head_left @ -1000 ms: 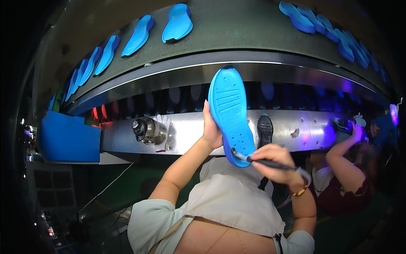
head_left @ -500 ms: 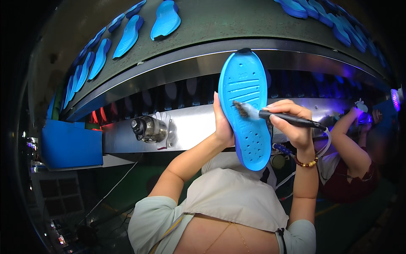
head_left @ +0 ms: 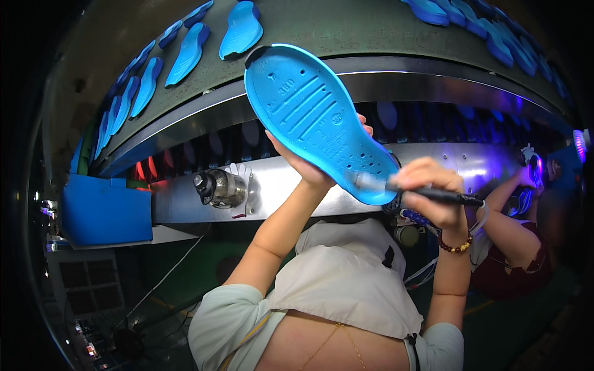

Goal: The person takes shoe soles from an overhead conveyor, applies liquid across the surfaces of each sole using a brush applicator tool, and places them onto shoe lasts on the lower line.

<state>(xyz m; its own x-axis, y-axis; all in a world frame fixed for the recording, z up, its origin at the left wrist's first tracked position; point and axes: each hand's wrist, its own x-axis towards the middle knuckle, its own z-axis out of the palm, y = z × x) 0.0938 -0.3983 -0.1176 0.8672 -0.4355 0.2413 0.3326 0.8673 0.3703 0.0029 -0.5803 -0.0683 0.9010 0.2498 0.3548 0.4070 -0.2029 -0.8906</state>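
A bright blue shoe sole [head_left: 312, 111] lies tilted in my left hand [head_left: 307, 168], its wider end pointing up and left. The thumb shows at one edge, and fingertips come around the opposite edge. Raised bars, small holes and a dark patch at the wide tip mark its upturned face. Between the fingers of my right hand [head_left: 440, 207] is a black-handled brush [head_left: 447, 196] with a pale tube at its back end. Its blurred bristles are over the narrower, holed end of the sole; whether they touch is hard to tell.
Several blue soles [head_left: 241, 28] lie on the dark green conveyor belt [head_left: 328, 25] beyond a metal rail [head_left: 421, 69]. A black-lidded clear jar [head_left: 228, 190] stands on the metal shelf [head_left: 278, 179], right of a blue box [head_left: 105, 210]. A co-worker's arm [head_left: 510, 238] is at right, near a purple lamp [head_left: 580, 147].
My left hand has turned the sole so its wide end swings up and left. The brush has gone from the sole's middle to its narrower lower end.
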